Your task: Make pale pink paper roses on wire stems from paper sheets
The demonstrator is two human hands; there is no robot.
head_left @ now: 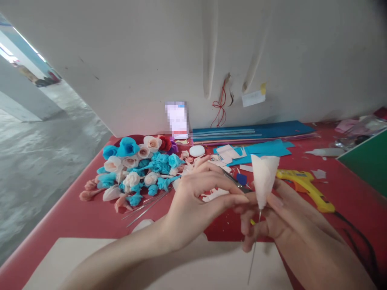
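A cream paper flower (264, 177), rolled into a cone, stands upright on a thin wire stem (253, 249). My right hand (281, 213) is closed around its narrow base, the thumb against the paper and the fingers curled behind the wire. Just left of the cone, my left hand (202, 197) is closed with thumb and forefinger together, close to the right fingertips. Anything in that pinch is too small or hidden to name. Dark-handled scissors (236, 181) lie partly hidden behind the left fingers.
Blue, cream and pink paper flowers (133, 173) are heaped at left beside loose wires (148, 209). A yellow glue gun (311, 187) lies right. Blue paper sheets (260, 152) and scraps lie behind. A phone (177, 121) leans on the wall; a cream sheet (75, 257) lies in front.
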